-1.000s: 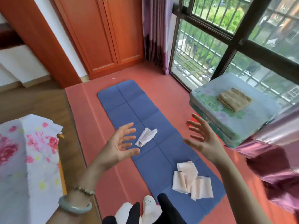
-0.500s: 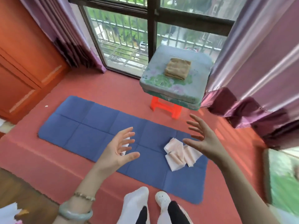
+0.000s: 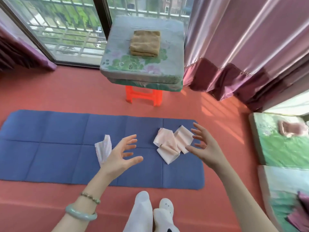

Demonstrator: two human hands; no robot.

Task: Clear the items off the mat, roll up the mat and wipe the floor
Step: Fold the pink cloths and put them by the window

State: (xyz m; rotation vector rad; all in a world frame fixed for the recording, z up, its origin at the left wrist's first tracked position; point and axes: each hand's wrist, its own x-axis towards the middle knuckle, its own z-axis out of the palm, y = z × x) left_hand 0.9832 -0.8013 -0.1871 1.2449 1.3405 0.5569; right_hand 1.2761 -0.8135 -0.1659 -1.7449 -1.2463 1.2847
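Note:
A blue mat lies flat across the red floor in front of me. On its right part sits a loose pale pink band of cloth. A small white striped cloth lies near the mat's middle. My left hand hovers over the mat, fingers spread, just right of the white cloth and holding nothing. My right hand is held open beside the right edge of the pink band, also empty.
Beyond the mat an orange stool carries floral cushions with a folded brown towel on top. Purple curtains hang at the right, a barred window behind. Green bedding lies at the right edge. My white-socked feet stand below the mat.
The view has swung to the right, so the mat now lies crosswise. Both hands stay raised and open, now nearer the two cloths.

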